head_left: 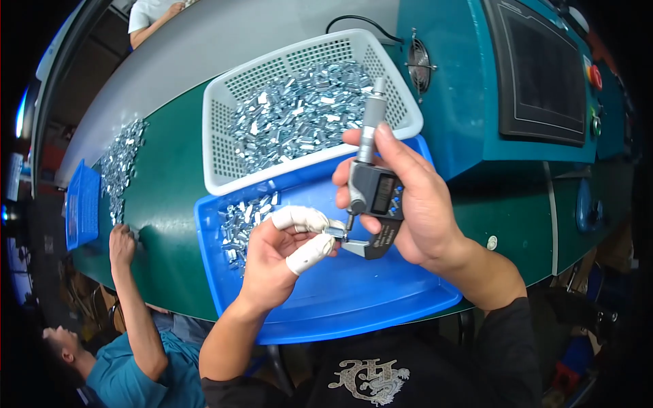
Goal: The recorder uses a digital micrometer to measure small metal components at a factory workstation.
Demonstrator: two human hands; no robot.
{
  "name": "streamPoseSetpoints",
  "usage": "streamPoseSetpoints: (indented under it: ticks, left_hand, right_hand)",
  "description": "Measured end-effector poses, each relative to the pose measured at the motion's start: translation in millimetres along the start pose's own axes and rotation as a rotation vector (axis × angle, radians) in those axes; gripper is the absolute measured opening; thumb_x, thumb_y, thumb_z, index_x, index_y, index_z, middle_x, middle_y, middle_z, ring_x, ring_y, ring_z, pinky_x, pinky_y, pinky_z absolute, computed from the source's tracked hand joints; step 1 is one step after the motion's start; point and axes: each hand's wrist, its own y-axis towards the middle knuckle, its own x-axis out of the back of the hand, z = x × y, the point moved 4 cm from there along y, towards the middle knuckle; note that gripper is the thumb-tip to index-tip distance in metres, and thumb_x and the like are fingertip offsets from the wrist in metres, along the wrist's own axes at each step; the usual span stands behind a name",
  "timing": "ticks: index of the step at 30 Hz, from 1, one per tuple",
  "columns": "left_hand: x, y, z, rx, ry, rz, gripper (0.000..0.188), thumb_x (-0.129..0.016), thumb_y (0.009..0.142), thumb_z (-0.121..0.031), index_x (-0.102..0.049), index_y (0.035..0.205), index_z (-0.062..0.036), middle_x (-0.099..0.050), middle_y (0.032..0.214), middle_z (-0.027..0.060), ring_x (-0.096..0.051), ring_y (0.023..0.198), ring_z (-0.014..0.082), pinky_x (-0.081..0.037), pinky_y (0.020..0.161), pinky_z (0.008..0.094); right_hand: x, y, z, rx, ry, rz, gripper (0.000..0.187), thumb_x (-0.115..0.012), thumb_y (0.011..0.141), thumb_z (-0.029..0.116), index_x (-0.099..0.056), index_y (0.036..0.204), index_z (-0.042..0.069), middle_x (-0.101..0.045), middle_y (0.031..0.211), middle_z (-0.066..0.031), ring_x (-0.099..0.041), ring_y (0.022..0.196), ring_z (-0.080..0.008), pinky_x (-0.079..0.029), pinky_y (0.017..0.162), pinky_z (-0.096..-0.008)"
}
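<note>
Now a small metal piece (334, 232) sits at the gap of a digital micrometer (371, 185), pinched by fingers (310, 254) of the left hand (272, 257); the right hand (425, 212) grips the micrometer. Beneath lies a blue tray (354, 294), a white basket (309, 161) beyond.

- Metal piece (335, 232): partly hidden by the left hand (272, 262)
- Right hand (427, 214): fingers partly behind the micrometer (365, 182)
- Display (386, 196): too small to read
- Blue tray (340, 292): far edge partly behind the white basket (292, 169)
- Far person (151, 13): cut off above
</note>
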Motion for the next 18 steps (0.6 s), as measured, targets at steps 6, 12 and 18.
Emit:
streamPoseSetpoints:
  ticks: [6, 12, 18]
  left_hand:
    - [-1.5, -1.6, 5.3, 0.042, -0.020, 0.004, 0.021, -0.062, 0.083, 0.005, -0.055, 0.102, 0.0006, -0.064, 0.096, 0.0118, -0.065, 0.085, 0.0201, -0.056, 0.075, 0.0340]
    - [-1.7, -2.7, 5.5, 0.077, -0.068, -0.020, 0.021, -0.061, 0.084, 0.003, -0.055, 0.103, -0.0002, -0.063, 0.095, 0.0119, -0.065, 0.084, 0.0205, -0.057, 0.074, 0.0357]
    - [-1.8, -3.8, 5.4, 0.077, -0.050, -0.034, 0.021, -0.061, 0.084, 0.002, -0.054, 0.104, -0.0005, -0.062, 0.094, 0.0111, -0.065, 0.084, 0.0202, -0.057, 0.074, 0.0363]
  right_hand:
    - [1.1, -0.5, -1.7, -0.004, -0.004, 0.031, 0.051, -0.034, 0.099, 0.042, -0.044, 0.126, 0.001, -0.061, 0.085, -0.0109, -0.062, 0.070, -0.0143, -0.043, 0.041, -0.0216]
    - [1.3, -1.1, -1.9, 0.008, 0.035, 0.048, 0.053, -0.031, 0.099, 0.043, -0.038, 0.133, 0.002, -0.061, 0.086, -0.0111, -0.062, 0.070, -0.0143, -0.043, 0.041, -0.0207]
    - [-0.8, -1.7, -0.1, 0.010, 0.016, 0.037, 0.045, -0.035, 0.099, 0.042, -0.045, 0.120, 0.004, -0.061, 0.085, -0.0113, -0.062, 0.069, -0.0142, -0.043, 0.040, -0.0208]
